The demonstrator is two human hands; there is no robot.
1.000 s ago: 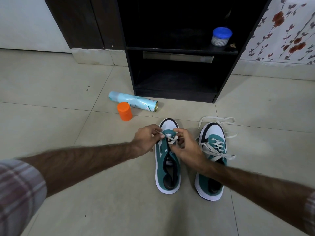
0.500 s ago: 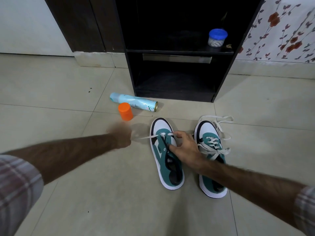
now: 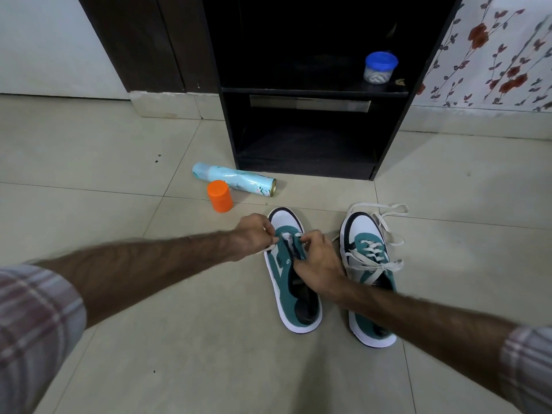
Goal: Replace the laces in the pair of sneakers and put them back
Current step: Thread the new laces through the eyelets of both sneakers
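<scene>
Now lacing left shoe (image 3: 294, 282), low eyelets, near toe. L hand (image 3: 254, 236) & R hand (image 3: 316, 261) both pinched shut on lace (image 3: 291, 236). Right shoe (image 3: 369, 264) beside it, laced, untied. Next, prob: cross ends, thread next eyelets up, even tension.

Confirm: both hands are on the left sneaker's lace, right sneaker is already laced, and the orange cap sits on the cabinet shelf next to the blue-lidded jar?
Not quite. The orange cap stands on the floor tiles beside the lying spray can, not on the shelf; the head view shows it. The rest holds: left hand and right hand work the lace on the left sneaker, the right sneaker is laced, and the blue-lidded jar is on the shelf.
</scene>
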